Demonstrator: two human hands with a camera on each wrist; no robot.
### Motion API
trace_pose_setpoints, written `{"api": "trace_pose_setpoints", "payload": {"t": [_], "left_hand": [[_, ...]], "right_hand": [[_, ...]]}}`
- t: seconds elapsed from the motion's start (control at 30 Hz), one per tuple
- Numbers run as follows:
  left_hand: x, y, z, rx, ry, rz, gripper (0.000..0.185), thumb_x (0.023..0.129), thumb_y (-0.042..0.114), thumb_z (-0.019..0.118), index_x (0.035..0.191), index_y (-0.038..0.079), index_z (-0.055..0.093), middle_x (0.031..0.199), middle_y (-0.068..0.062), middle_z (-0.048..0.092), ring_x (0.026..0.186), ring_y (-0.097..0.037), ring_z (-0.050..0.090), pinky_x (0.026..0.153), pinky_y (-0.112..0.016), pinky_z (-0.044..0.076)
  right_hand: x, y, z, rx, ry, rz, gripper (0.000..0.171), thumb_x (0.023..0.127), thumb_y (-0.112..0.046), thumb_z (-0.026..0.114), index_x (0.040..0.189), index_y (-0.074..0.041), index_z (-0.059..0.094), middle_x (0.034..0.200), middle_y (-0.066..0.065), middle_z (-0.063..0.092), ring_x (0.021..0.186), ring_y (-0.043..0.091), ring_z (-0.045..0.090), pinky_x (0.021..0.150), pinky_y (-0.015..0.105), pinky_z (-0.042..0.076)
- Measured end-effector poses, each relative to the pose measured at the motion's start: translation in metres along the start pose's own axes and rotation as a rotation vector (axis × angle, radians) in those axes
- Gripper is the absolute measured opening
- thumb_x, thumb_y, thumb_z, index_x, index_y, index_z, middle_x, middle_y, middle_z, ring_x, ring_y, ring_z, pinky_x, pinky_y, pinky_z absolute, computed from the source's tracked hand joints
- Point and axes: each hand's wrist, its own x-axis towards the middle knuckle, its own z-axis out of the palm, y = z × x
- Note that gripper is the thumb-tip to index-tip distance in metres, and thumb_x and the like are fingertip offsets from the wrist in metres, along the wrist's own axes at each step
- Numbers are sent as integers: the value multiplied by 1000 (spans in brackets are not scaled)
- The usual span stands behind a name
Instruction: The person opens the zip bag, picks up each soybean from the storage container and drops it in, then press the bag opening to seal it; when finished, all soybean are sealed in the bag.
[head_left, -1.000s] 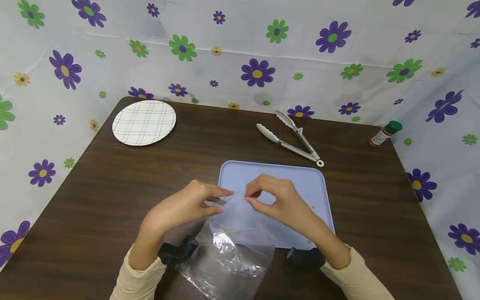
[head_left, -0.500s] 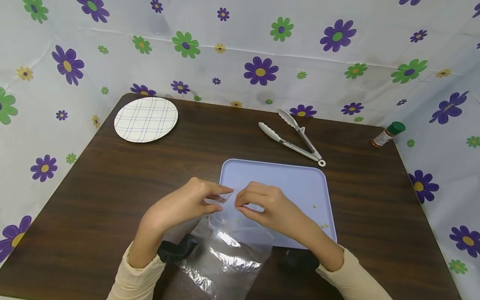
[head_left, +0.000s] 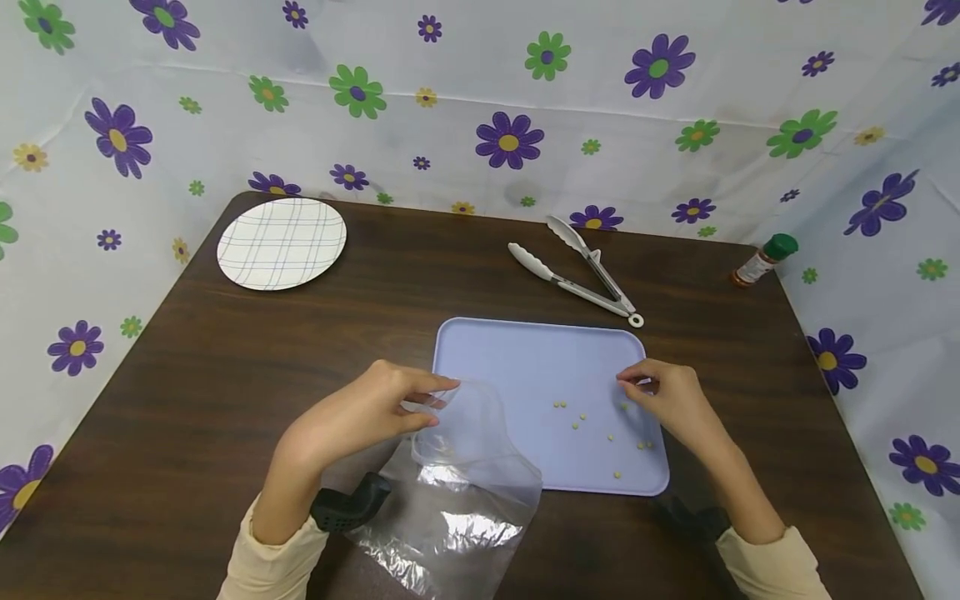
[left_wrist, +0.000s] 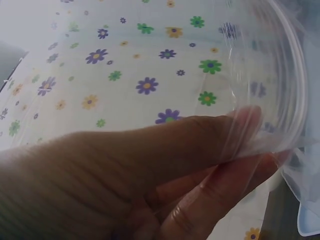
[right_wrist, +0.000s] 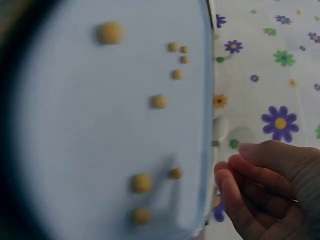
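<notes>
Nine small yellow balls [right_wrist: 159, 101] lie on the tray [head_left: 510, 350], mostly toward its right half. Right hand [head_left: 663, 392] hovers over the tray's right edge, grip narrow, thumb and fingertips close together; cannot tell whether a ball sits between them. Left hand [head_left: 382, 404], at the tray's left edge, pinches the rim of a clear plastic bag [head_left: 472, 508], which overlaps the tray's front-left corner and spreads onto the surface [head_left: 187, 400] in front. Tongs [head_left: 581, 287], arms spread, lie behind the tray; checked plate [head_left: 281, 243], behind-left; green-capped bottle [head_left: 763, 261], behind-right.
</notes>
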Motion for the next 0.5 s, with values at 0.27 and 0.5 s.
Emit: {"api": "trace_pose_setpoints", "payload": {"t": [0.27,0.5], "left_hand": [[-3,-3,1,-6,4,38,38,83,6,67,120,-1,60,108,-14,69,90,-16,69,68,-16,53],[-5,-2,2,-25,-3,30,39,83,6,66,121,-1,60,108,-15,68,91,-17,69,68,-17,53]], "right_hand": [[-15,23,14,-135,-63,-70,8,73,-3,75,79,-6,70,78,1,63,70,13,59,64,27,51],[-20,24,18,-183,-74,-55,5,74,-5,75,77,-6,71,75,1,63,67,10,56,60,24,48]]}}
